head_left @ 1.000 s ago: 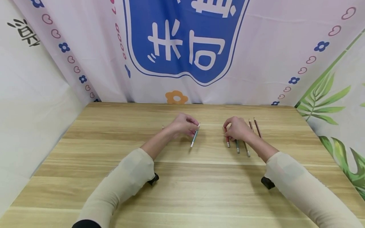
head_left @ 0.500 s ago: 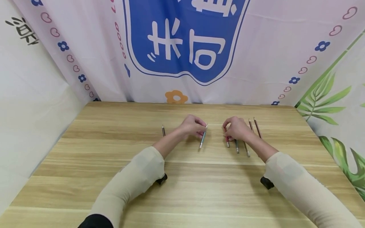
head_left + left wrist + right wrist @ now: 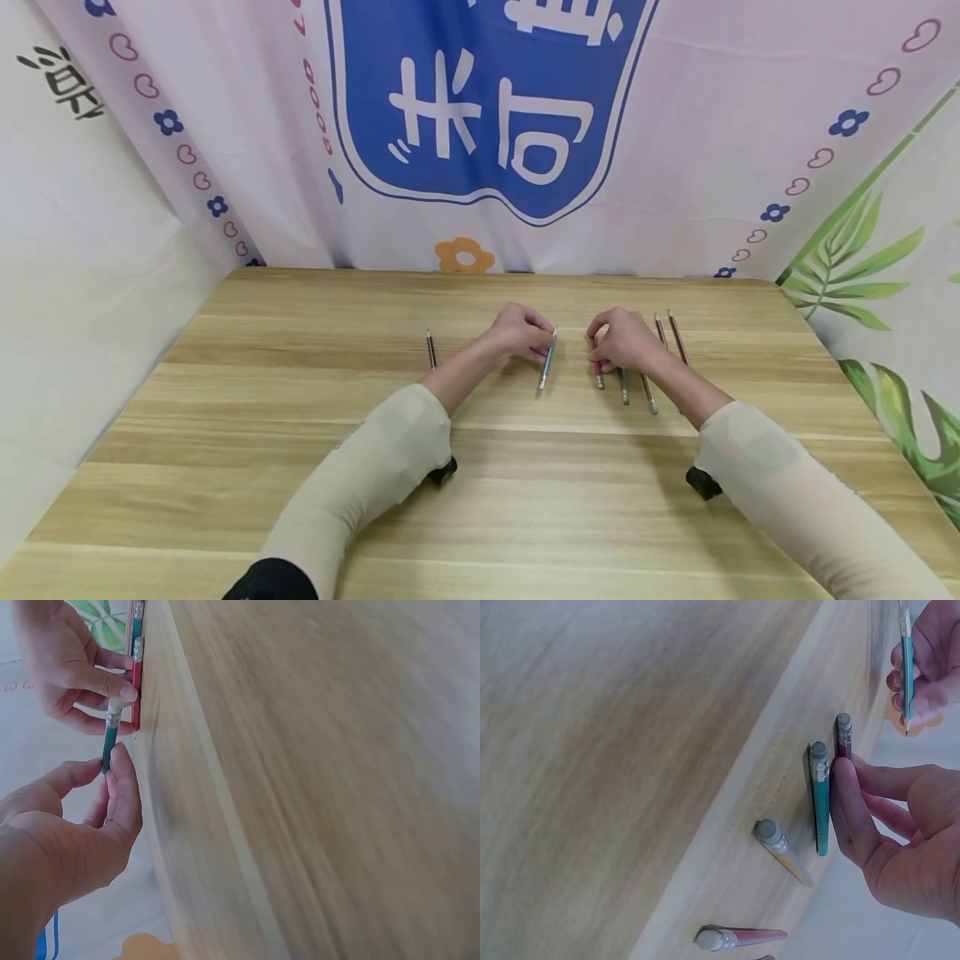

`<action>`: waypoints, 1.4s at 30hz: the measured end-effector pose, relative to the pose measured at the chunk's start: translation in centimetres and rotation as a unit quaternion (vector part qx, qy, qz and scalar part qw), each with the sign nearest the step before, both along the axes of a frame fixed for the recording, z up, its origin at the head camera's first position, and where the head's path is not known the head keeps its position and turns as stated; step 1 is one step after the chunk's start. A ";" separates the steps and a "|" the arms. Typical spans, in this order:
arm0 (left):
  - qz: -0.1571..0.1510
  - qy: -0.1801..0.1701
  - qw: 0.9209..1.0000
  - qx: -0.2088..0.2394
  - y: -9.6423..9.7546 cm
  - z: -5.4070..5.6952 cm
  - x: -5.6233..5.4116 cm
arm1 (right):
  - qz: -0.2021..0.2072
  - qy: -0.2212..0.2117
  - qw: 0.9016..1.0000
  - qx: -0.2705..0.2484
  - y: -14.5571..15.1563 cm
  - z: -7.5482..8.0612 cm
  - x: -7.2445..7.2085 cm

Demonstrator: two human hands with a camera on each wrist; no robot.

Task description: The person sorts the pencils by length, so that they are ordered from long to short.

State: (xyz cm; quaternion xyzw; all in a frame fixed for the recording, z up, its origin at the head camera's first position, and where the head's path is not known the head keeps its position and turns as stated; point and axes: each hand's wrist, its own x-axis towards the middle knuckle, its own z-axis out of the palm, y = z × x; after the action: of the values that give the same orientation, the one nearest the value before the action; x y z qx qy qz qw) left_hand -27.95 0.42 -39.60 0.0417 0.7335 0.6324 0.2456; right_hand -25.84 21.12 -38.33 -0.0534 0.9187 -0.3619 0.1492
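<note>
My left hand (image 3: pixel 520 332) pinches a teal pencil (image 3: pixel 548 367) between thumb and fingers. Its white eraser end points toward me and its sharpened tip away, as the right wrist view shows. Just to the right, my right hand (image 3: pixel 624 337) pinches a red pencil (image 3: pixel 598 374) low at the tabletop, the grey eraser showing past the fingertips in the right wrist view. Directly beside it lies a green pencil (image 3: pixel 820 806), then a yellow pencil (image 3: pixel 789 859) at a slant. The right hand and forearm partly cover these in the head view.
Two reddish pencils, one of them this pencil (image 3: pixel 678 337), lie farther right, partly under the right forearm. A black pencil (image 3: pixel 431 348) lies left, behind the left forearm. The wooden table (image 3: pixel 525 500) ends at a printed curtain (image 3: pixel 285 225) at the back.
My left hand has moved right with the teal pencil, closer to the right hand. More of the black pencil shows now. The right hand stays on the red pencil.
</note>
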 end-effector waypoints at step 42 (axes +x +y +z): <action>0.070 0.058 0.991 -0.100 5.5 -0.8 -0.4 | 0.003 -0.018 1.000 -0.001 0.0 0.1 -0.2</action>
State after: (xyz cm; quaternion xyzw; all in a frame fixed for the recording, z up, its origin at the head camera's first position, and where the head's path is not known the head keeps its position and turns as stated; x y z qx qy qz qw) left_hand -28.38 5.93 -40.41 0.0015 0.8073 0.5678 0.1607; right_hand -26.01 21.16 -38.24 -0.0500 0.9151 -0.3636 0.1668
